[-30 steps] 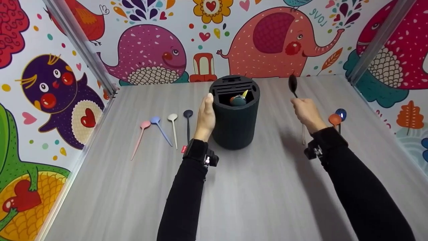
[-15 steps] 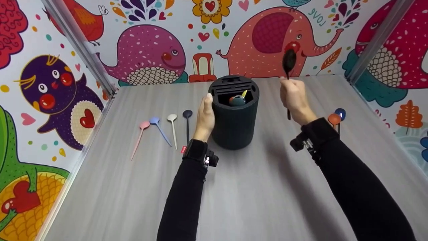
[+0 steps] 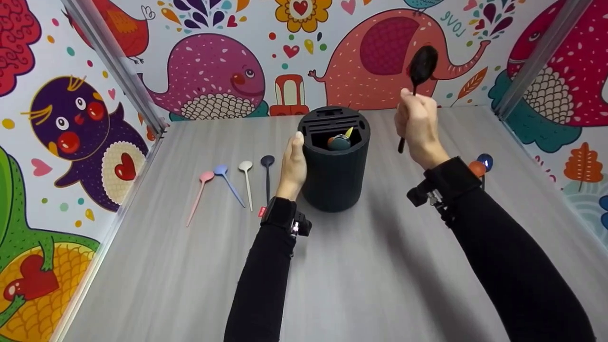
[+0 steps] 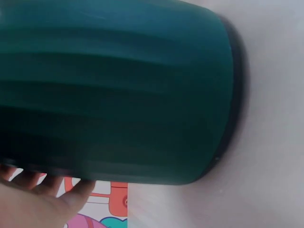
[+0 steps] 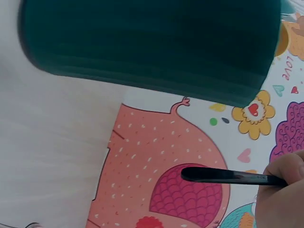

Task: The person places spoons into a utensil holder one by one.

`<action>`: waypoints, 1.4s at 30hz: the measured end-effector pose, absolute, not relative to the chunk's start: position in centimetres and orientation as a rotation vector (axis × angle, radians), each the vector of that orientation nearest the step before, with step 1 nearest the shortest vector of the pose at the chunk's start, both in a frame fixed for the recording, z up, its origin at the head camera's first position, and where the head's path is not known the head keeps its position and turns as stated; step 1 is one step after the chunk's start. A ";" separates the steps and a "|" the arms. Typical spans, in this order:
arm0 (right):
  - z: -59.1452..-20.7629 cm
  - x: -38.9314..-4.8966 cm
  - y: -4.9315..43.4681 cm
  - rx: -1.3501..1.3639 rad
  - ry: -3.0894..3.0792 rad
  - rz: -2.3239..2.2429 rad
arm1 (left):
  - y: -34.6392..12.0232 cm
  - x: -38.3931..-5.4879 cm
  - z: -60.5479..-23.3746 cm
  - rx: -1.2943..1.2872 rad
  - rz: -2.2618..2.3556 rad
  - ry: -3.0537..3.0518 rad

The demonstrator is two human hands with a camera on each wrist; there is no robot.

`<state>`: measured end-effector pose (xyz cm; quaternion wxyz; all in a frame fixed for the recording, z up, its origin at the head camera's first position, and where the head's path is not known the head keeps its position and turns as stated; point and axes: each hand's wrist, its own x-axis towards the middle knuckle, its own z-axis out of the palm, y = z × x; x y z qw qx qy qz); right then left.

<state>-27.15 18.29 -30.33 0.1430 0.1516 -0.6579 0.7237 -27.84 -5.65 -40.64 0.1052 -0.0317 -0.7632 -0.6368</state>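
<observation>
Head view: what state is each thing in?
Holder: upright on the table
Utensils: inside the holder, only tops showing
Black spoon: raised off the table, head up
Right hand: gripping the black spoon's handle
Left hand: resting against the holder's side
Pink spoon: lying flat
Pale blue spoon: lying flat
White spoon: lying flat
Navy spoon: lying flat, handle partly hidden
Orange spoon: lying, partly hidden
Glossy blue spoon: lying, partly hidden
</observation>
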 end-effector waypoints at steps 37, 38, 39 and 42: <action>-28.4 -27.0 11.8 0.672 -1.789 2.125 | -5.5 -27.9 -40.6 -0.067 -1.882 -2.250; -28.6 -27.1 11.7 0.664 -1.805 2.118 | -5.5 -27.9 -40.6 -0.068 -1.884 -2.251; -28.8 -27.2 11.6 0.654 -1.812 2.130 | -5.5 -27.9 -40.6 -0.070 -1.886 -2.250; -29.4 -27.4 11.6 0.638 -1.849 2.161 | -5.5 -27.9 -40.6 -0.073 -1.882 -2.244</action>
